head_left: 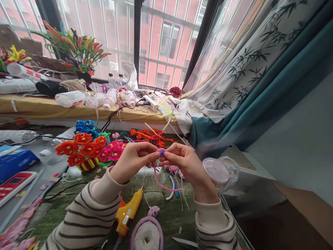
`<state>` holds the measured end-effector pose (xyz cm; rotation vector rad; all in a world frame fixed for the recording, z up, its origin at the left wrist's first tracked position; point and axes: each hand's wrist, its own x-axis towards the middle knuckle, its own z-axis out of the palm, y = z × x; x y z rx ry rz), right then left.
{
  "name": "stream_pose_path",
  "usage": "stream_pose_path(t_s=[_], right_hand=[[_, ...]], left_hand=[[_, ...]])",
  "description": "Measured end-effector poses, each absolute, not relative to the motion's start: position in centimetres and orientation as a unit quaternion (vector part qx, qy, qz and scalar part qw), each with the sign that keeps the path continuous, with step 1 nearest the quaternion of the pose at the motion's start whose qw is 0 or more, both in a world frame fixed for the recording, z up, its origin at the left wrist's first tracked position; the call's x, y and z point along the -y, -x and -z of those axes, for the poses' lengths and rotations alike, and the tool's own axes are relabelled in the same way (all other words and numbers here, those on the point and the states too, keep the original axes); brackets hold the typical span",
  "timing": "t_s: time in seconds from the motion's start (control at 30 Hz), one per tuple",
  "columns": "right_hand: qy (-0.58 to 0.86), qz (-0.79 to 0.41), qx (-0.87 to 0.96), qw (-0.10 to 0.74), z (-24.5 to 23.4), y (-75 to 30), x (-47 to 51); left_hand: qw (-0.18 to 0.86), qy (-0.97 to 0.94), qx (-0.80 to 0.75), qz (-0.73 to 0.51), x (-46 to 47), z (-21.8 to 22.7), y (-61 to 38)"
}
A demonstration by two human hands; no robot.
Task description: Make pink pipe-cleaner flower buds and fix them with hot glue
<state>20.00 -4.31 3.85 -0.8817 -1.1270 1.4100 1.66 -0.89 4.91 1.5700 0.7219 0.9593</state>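
Note:
My left hand (134, 161) and my right hand (182, 163) meet in front of me, their fingertips pinching a small lilac pipe-cleaner piece (161, 152). A pink pipe cleaner (163, 184) hangs in a loop below my fingers. Under my left forearm lies a yellow and orange hot glue gun (128, 211) with a lit red light. A small pink pipe-cleaner flower (153, 211) and a white roll ringed in pink (147, 236) sit near it. A clear plastic lid (220, 172) lies beside my right wrist.
Orange-red and magenta pipe-cleaner flowers (82, 149) stand in a basket at the left of the green work mat (166, 215). Loose orange stems (148, 137) lie behind my hands. Beyond them, a window ledge (52, 107) holds plastic bottles and a power strip (151, 103).

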Motion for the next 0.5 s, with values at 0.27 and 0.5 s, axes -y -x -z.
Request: stream_pose_path(t_s=[0.27, 0.5], right_hand=[[0.381, -0.576, 0.516, 0.506, -4.26, -20.3, 4.49], [0.405, -0.557, 0.53, 0.495, -4.59, -20.24, 4.45]], left_hand=[[0.553, -0.667, -0.312, -0.39, 1.51, -5.67, -1.48], [0.537, -0.71, -0.29, -0.352, 0.99, -5.01, -1.15]])
